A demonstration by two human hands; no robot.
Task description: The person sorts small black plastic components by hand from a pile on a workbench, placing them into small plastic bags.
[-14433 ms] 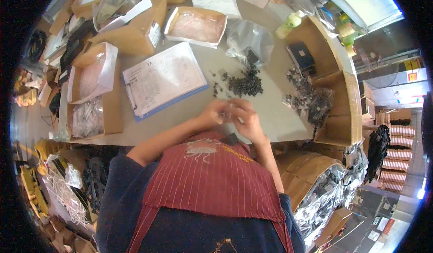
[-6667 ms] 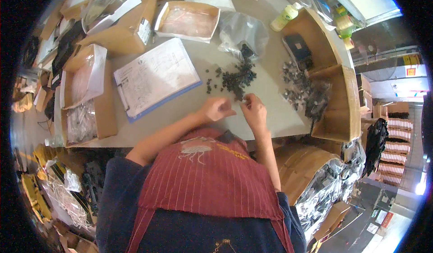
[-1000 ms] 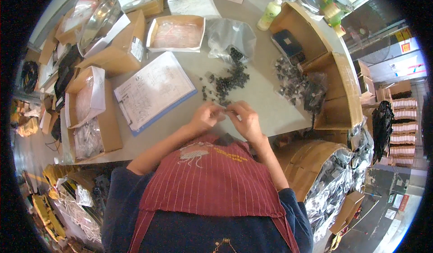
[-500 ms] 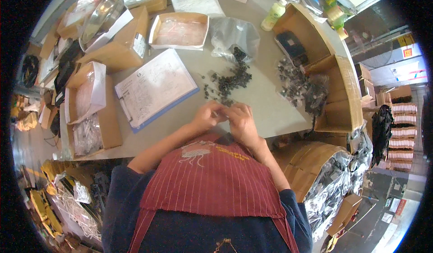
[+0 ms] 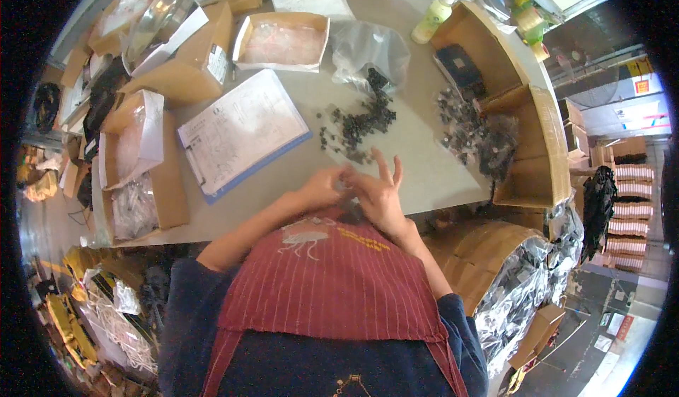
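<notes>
My left hand [image 5: 327, 186] and my right hand [image 5: 378, 193] meet at the table's near edge, just in front of my apron. The left one is closed, its fingertips touching those of the right. On the right hand, thumb and forefinger pinch together while other fingers stand up and apart. Whatever lies between the fingertips is too small to make out. Just beyond them spreads a loose pile of small black parts [image 5: 359, 125], reaching back to the mouth of a clear plastic bag [image 5: 369, 49].
Left of the pile lies a clipboard with paper [image 5: 240, 132]. A shallow white-edged box [image 5: 283, 65] stands behind it. More black parts [image 5: 458, 130] lie at right, beside an opened cardboard box [image 5: 532, 146]. A pale green bottle [image 5: 431, 21] stands farther back. Cartons [image 5: 177, 192] line the left side.
The right hand's outer fingers have lifted and spread from a more curled pose. Both hands remain together at nearly the same place, slightly closer to me.
</notes>
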